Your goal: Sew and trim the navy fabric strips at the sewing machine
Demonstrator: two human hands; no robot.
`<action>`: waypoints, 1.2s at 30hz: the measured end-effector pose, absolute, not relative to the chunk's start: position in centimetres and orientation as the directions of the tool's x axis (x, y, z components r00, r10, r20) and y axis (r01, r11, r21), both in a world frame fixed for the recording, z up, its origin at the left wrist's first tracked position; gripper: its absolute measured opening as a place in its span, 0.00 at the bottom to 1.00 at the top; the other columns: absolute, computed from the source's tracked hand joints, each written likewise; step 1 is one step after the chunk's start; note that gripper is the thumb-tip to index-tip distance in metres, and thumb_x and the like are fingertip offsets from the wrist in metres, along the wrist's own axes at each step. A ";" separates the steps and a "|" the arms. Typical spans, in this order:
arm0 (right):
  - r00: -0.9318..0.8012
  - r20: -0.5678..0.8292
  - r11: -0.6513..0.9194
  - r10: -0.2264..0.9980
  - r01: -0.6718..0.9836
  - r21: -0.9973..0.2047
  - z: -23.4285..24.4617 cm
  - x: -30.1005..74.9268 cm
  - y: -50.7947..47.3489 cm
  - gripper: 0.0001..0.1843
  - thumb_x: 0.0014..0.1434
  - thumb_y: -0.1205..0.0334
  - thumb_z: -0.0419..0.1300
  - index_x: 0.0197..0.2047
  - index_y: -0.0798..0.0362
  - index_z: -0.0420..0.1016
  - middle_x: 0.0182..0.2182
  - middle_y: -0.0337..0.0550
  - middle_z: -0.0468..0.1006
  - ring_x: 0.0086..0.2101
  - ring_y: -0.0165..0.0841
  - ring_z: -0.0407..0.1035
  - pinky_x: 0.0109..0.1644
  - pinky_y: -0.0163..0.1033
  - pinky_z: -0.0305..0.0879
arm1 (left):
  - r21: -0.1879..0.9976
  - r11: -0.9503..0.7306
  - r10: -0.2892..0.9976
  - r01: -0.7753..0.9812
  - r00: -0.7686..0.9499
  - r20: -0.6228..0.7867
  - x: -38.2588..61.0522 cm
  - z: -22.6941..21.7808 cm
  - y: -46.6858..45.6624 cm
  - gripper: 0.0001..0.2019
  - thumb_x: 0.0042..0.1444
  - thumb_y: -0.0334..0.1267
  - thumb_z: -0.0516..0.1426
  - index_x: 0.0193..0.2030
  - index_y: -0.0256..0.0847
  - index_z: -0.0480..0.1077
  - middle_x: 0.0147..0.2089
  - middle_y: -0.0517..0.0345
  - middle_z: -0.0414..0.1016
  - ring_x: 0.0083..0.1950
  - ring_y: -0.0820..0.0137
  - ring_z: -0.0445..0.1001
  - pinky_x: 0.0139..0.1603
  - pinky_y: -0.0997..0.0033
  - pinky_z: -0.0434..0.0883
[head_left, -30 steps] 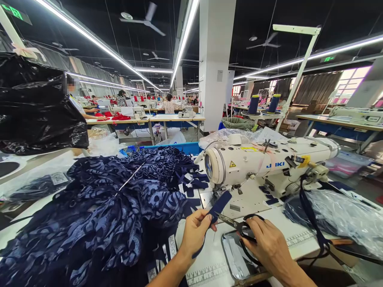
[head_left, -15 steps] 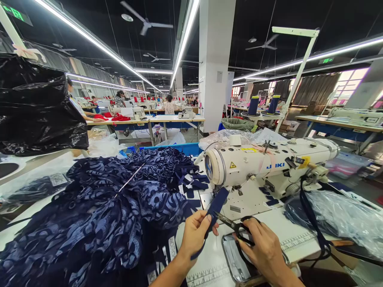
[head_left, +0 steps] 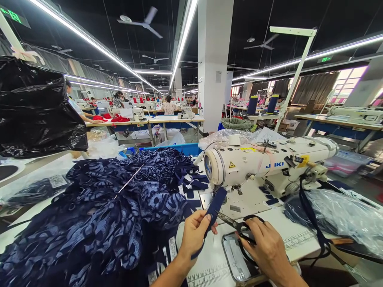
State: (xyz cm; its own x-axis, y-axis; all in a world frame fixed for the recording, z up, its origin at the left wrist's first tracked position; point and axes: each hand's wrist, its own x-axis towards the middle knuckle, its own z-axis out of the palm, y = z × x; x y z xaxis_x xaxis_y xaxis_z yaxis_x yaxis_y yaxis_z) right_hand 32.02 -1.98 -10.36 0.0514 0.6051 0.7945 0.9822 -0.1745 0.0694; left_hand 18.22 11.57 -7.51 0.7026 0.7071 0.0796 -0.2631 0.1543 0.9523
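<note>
Navy strap [head_left: 216, 204] is pinched between the left hand's [head_left: 193, 235] fingertips, rising toward the sewing machine [head_left: 263, 163]. Just right of those fingertips, the right hand [head_left: 267, 249] grips scissors [head_left: 236, 225], blades near the strap.

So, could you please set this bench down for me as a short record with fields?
Place: sewing hall, other people at far benches.
Left side: left hand pinches a navy strip, which slants up toward the machine.
Right side: right hand holds scissors, tips pointing at the strip.
Behind: white sewing machine on the table.
Beside: cloth pile, navy patterned, left of the hands.
Far left: black bag.
</note>
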 end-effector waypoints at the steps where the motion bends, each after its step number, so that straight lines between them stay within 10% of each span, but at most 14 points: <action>1: 0.050 0.794 -0.171 0.606 0.983 0.069 -10.3 32.0 -2.0 0.10 0.60 0.61 0.48 0.37 0.59 0.64 0.27 0.46 0.70 0.26 0.35 0.61 0.31 0.39 0.56 | 0.953 0.153 0.708 -0.261 0.702 0.079 18.2 -7.5 11.5 0.18 0.41 0.50 0.61 0.23 0.35 0.68 0.19 0.59 0.72 0.19 0.75 0.67 0.23 0.76 0.63; 36: 0.023 0.802 -0.186 0.597 0.976 0.110 -9.9 31.6 -2.0 0.09 0.59 0.63 0.48 0.37 0.59 0.64 0.27 0.48 0.70 0.26 0.35 0.62 0.30 0.40 0.56 | 0.967 0.036 0.732 -0.250 0.665 0.145 18.2 -7.1 11.1 0.14 0.44 0.46 0.59 0.22 0.36 0.69 0.20 0.59 0.70 0.20 0.74 0.66 0.25 0.74 0.66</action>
